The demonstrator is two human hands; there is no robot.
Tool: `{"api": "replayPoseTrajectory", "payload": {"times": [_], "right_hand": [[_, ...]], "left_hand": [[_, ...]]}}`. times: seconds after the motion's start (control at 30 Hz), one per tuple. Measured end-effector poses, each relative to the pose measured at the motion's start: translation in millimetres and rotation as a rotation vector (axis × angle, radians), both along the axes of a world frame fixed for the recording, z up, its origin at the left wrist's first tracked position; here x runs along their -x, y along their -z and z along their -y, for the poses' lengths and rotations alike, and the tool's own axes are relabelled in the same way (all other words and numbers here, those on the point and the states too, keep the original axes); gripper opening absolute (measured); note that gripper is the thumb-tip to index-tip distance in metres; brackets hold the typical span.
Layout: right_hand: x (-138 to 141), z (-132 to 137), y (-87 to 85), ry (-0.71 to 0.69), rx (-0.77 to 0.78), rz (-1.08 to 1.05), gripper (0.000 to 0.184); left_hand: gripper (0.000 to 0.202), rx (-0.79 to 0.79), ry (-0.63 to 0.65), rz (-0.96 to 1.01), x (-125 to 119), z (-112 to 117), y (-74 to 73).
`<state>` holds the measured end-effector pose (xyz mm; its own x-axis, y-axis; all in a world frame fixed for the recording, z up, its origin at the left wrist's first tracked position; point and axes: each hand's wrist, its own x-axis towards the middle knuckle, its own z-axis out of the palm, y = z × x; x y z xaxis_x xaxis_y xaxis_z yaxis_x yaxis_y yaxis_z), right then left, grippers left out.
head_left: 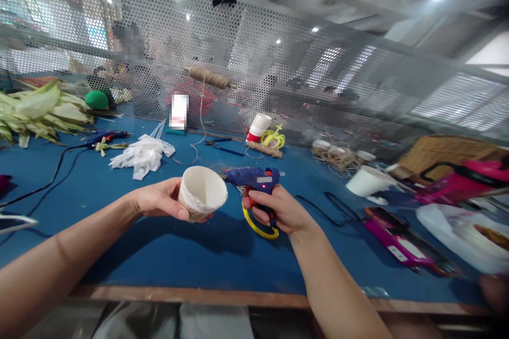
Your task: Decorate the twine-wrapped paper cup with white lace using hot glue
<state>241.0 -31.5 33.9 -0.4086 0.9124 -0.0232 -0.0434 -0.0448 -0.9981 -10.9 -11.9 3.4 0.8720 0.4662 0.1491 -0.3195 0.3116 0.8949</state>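
My left hand (161,200) is closed round a white paper cup (202,192) with lace wrapped on its outside, tilted so its open mouth faces me. My right hand (278,210) grips a blue glue gun (254,178) with a yellow trigger loop; a small red light glows on its side. The gun's nozzle points left and sits right beside the cup's rim. Both hands hover above the blue table (159,254).
White lace scraps (141,154), a second blue glue gun (105,137) with black cord, green leaves (37,111), a twine spool (209,77), stacked cups (258,127), a loose cup (366,181), pink tools (395,238) and a mesh screen (278,63) with people behind it.
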Motion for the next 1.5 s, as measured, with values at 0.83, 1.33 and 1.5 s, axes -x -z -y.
{"api": "replayPoseTrajectory", "payload": {"times": [0.83, 1.33, 1.5], "right_hand": [[-5.0, 0.3, -0.2, 0.078, -0.139, 0.102, 0.020], [-9.4, 4.5, -11.3, 0.049, -0.222, 0.484, 0.025], [-7.6, 5.6, -13.0, 0.074, -0.222, 0.488, 0.025]], "left_hand": [[0.050, -0.068, -0.045, -0.069, 0.1, -3.7, -2.3], [0.049, -0.128, -0.121, -0.149, 5.6, -9.1, -1.2], [0.052, -0.212, -0.215, -0.267, 7.2, -8.0, -6.5]]}}
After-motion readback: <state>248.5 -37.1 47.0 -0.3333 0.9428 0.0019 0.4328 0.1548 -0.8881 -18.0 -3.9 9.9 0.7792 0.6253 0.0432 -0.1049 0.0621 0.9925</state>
